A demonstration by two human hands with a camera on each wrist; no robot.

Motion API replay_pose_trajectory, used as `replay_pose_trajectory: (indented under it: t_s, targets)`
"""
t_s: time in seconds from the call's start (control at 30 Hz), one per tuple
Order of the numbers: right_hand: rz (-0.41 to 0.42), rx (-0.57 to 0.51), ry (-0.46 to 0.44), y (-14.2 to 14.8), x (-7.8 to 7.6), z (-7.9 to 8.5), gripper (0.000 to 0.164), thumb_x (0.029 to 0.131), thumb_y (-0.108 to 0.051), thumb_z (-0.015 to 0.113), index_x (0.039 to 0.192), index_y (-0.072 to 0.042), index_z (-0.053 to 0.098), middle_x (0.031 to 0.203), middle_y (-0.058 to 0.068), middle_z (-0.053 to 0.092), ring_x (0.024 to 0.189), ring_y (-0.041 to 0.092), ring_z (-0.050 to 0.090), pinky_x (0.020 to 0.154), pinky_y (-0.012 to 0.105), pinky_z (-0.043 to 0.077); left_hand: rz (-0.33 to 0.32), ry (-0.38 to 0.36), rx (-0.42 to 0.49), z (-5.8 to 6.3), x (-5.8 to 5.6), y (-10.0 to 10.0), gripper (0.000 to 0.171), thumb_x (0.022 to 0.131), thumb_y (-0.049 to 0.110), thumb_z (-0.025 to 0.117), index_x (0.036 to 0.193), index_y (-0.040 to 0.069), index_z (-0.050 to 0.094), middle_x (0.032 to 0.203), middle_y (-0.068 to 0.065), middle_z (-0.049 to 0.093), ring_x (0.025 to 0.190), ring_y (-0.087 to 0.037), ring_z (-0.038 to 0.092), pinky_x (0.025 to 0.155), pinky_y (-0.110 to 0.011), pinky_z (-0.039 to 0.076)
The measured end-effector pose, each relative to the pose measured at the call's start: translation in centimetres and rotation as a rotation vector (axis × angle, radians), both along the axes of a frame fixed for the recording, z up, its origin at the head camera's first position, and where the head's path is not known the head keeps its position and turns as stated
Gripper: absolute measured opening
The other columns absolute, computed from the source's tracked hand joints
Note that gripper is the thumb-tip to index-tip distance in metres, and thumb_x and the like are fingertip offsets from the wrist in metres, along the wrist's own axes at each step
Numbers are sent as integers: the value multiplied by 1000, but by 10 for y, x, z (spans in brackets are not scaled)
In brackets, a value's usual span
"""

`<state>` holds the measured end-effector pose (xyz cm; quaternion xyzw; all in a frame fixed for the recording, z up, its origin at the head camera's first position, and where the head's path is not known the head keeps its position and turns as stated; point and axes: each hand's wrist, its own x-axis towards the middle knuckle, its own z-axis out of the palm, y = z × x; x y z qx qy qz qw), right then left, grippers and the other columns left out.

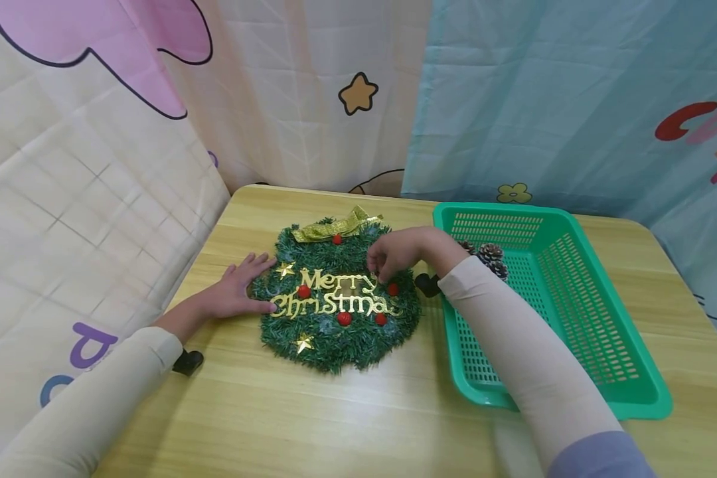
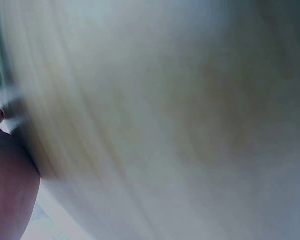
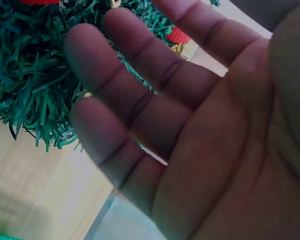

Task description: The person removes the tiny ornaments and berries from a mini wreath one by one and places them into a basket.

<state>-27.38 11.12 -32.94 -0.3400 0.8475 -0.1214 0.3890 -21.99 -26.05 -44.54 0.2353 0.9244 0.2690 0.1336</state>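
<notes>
Head view: a green wreath (image 1: 358,345) lies on the wooden table (image 1: 346,418), left of a green basket (image 1: 502,208). The wreath bears gold lettering (image 1: 326,305) reading "Merry Christmas", red balls (image 1: 343,319), gold stars (image 1: 304,342) and, along its upper edge, a gold ribbon (image 1: 328,231). The left hand (image 1: 239,289) rests at the wreath's left edge, its fingers extended and spread and its thumb beside the first letter of "Christmas"; it grips nothing. The right hand (image 1: 401,251) reaches over the wreath's right side, fingers bent downward at the end of "Merry"; whether they pinch anything cannot be told. Pine cones (image 1: 491,253) sit in the basket, toward its far left corner, partly hidden by the right forearm. Printed curtains (image 1: 311,86) stand behind the table.

Left wrist view: the blurred tabletop fills most of the field. Part of the left hand appears at the lower left, with a sliver of greenery above it; the grip cannot be read here.

Right wrist view: the palm and bent fingers of the right hand lie before the wreath's green tinsel, with red balls partly visible at the top. The fingertips' contact is hidden.
</notes>
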Motion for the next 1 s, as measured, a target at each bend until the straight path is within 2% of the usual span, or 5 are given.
replay_pose_trajectory:
  t_s: [0.27, 0.47, 0.6, 1.0]
  targets:
    - [1, 60, 17, 0, 0, -7, 15, 95, -10, 66, 109, -9, 63, 106, 4, 64, 94, 18, 59, 80, 33, 49, 2, -6, -4, 1, 0, 1, 102, 83, 53, 75, 160, 14, 19, 165, -17, 8, 149, -40, -7, 111, -68, -6]
    - [-17, 123, 6, -1, 2, -9, 6, 95, -8, 64, 98, -10, 60, 96, 4, 59, 77, 17, 53, 69, 31, 45, -4, -3, -6, 1, 0, 1, 102, 84, 52, 75, 160, 14, 19, 165, -17, 8, 149, -40, -7, 111, -68, -6]
    - [-29, 153, -15, -1, 3, -8, 9, 94, -5, 63, 90, -10, 57, 86, 3, 56, 67, 16, 49, 62, 29, 41, -5, -2, -8, 0, -1, 1, 102, 84, 52, 75, 160, 14, 19, 165, -16, 8, 149, -40, -7, 111, -68, -5]
    - [-18, 206, -30, 0, 4, -8, 11, 95, -5, 64, 88, -10, 58, 85, 2, 54, 62, 12, 45, 61, 28, 40, -9, 6, -8, 1, 0, 1, 101, 85, 51, 75, 160, 13, 19, 165, -17, 8, 149, -40, -7, 111, -68, -5]
